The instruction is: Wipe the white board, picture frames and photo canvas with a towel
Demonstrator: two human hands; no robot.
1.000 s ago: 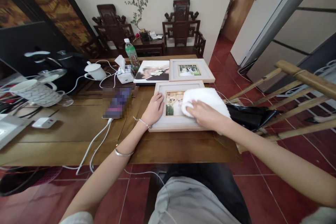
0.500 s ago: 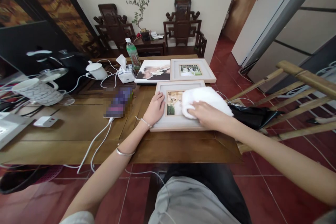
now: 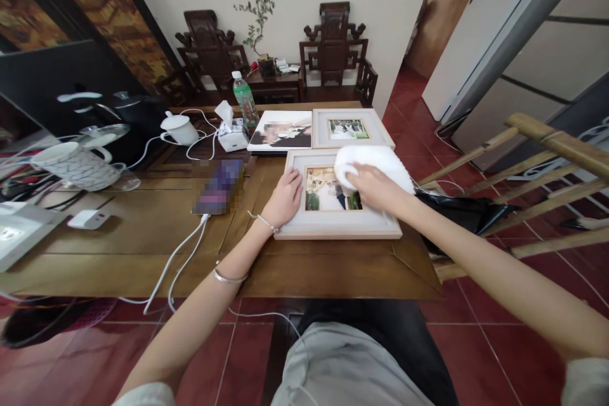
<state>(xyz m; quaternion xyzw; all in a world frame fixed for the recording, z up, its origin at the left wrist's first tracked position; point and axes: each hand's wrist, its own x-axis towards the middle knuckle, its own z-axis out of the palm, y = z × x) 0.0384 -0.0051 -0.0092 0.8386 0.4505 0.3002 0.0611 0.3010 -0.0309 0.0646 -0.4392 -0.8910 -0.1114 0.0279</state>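
Fluffy, bunched white cloth over pale rectangular frame

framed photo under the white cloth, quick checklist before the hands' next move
1. Framed photo lying flat on the table: ok, it looks flat.
2. Left hand on the frame: ok, it rests at the left side.
3. White cloth in the right hand: ok, gripped.
4. Whole picture uncovered: not ok, cloth and right hand hide its upper right.
5. Phone apart from the frame: ok.
6. Surface free of smudges: cannot tell.
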